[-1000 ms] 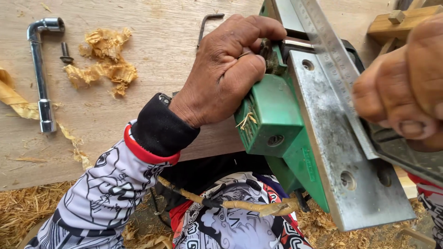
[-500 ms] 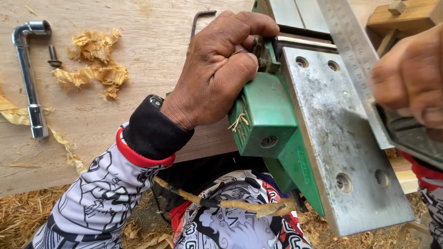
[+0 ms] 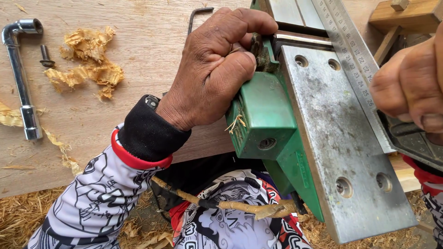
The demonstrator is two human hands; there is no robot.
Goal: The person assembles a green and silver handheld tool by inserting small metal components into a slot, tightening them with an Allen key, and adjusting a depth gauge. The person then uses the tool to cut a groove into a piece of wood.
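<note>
Your left hand (image 3: 217,69) clamps the green electric planer (image 3: 267,120), lying sole-up at the board's edge, long axis running away from you. Your right hand (image 3: 410,87) grips a steel square (image 3: 355,60) laid along its sole plate (image 3: 332,133).

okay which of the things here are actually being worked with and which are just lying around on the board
In use: green planer, gripped by left hand; steel ruler, held across its metal base by right hand.

Lying about: L-shaped socket wrench, bolt, wood shavings, hex key.
</note>
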